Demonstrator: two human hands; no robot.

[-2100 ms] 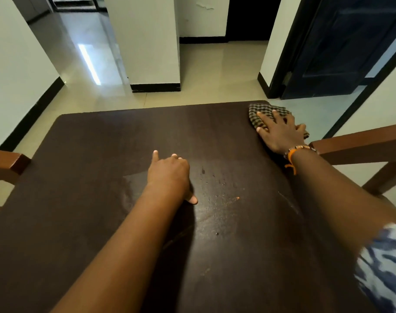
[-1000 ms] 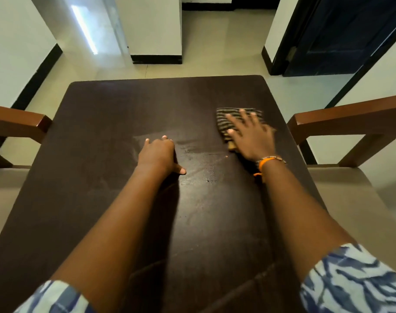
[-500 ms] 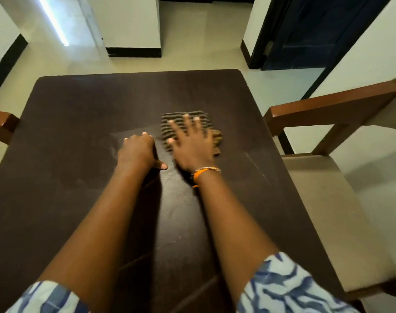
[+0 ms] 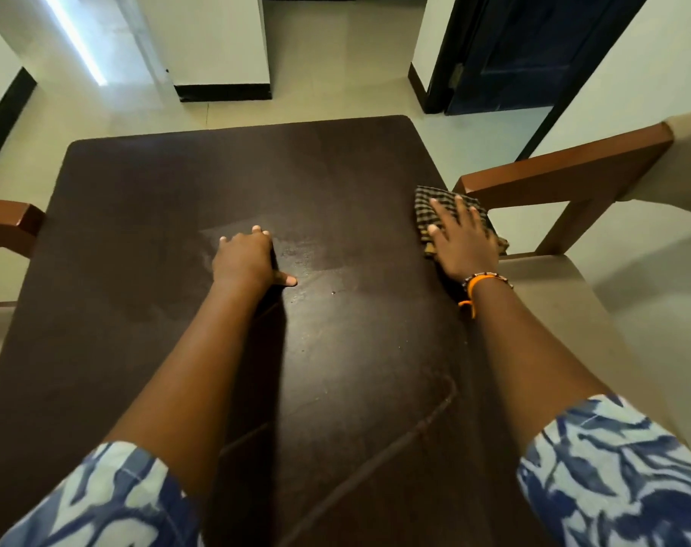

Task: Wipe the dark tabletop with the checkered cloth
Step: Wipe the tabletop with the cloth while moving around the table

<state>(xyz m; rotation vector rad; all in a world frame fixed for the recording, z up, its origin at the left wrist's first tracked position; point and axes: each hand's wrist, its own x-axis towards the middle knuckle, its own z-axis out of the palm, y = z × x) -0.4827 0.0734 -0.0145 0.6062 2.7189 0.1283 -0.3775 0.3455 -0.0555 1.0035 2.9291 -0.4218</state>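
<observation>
1. The dark tabletop [image 4: 355, 349] fills the middle of the frame, its far edge toward the top and its rounded far corners in view
2. The right hand [image 4: 464, 240] lies flat on the checkered cloth [image 4: 430, 203] at the right edge of the tabletop, in the right middle of the frame; its fingers [image 4: 440, 213] are spread and nearly straight, pressing down on the cloth, so the grip is open rather than curled round the fabric
3. The checkered cloth is bunched under the palm, with one corner [image 4: 501, 243] hanging just past the tabletop's right edge
4. A beaded and orange wristband [image 4: 484, 280] sits on the right wrist
5. The left hand [image 4: 245, 260] rests on the tabletop near the centre of the frame, well apart from the cloth; its fingers are bent under with the thumb [image 4: 286, 280] stuck out to the right, and the grip holds nothing
6. Pale specks and a dull smear [image 4: 308, 254] show on the surface just right of the left hand, between the two hands
7. Blue-and-white patterned sleeves [image 4: 612, 475] cover both upper arms at the bottom corners
8. A brown wooden chair arm [image 4: 565, 163] stands just beside the cloth at the right, and another chair arm [image 4: 8, 225] shows at the left edge
9. Pale floor tiles [image 4: 336, 73] and a dark door [image 4: 533, 41] fill the top of the frame
</observation>
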